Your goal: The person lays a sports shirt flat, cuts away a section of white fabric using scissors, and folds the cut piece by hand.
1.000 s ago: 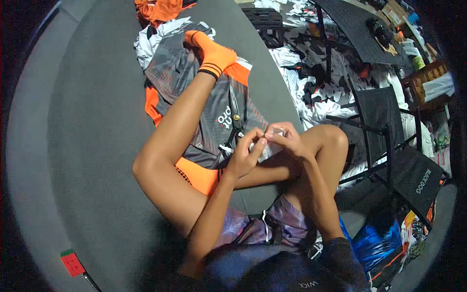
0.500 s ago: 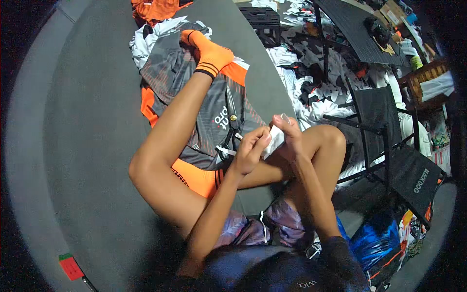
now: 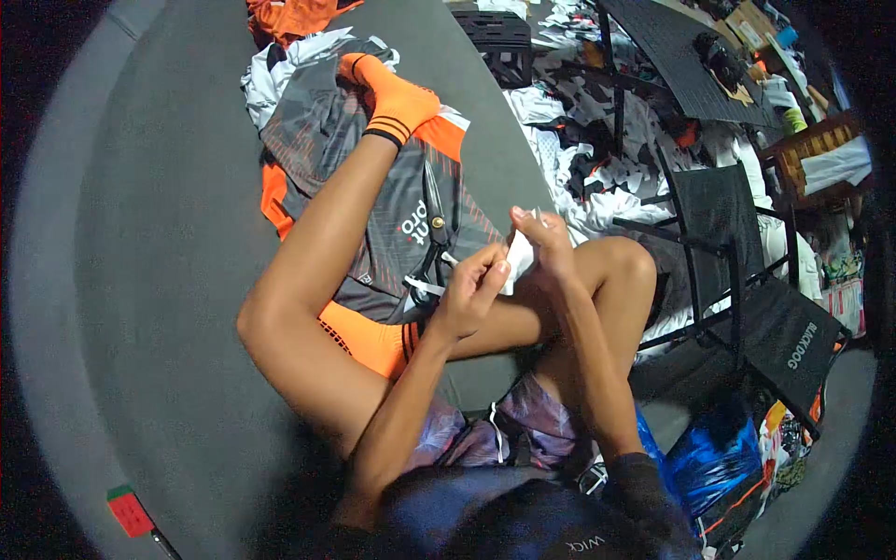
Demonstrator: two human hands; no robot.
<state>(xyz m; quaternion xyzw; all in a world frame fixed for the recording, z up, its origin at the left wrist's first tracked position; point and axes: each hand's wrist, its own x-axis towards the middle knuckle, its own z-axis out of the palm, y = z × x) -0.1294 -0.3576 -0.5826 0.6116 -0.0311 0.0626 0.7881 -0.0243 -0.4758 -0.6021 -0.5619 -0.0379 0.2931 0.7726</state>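
Note:
A small white piece (image 3: 519,259), cloth or paper, is stretched between my two hands above my folded leg. My left hand (image 3: 474,291) pinches its lower left edge. My right hand (image 3: 546,245) grips its upper right part with thumb and fingers. Beneath and beyond them a dark grey jersey (image 3: 383,224) with orange and white parts lies spread on the grey surface. Black scissors (image 3: 436,221) rest on the jersey, left of my hands, with their handles towards me. My foot in an orange sock (image 3: 397,98) lies on the jersey's far part.
An orange cloth (image 3: 294,17) lies at the far edge of the grey surface (image 3: 168,233). A red object (image 3: 131,515) is at the lower left. On the right stand black folding chairs (image 3: 714,215), a heap of white and dark cloth (image 3: 607,159) and a blue bag (image 3: 714,457).
The white piece has become more visible as my hands shifted and turned, my right hand rising a little above my left. The whole view has drifted slightly, so things appear further left.

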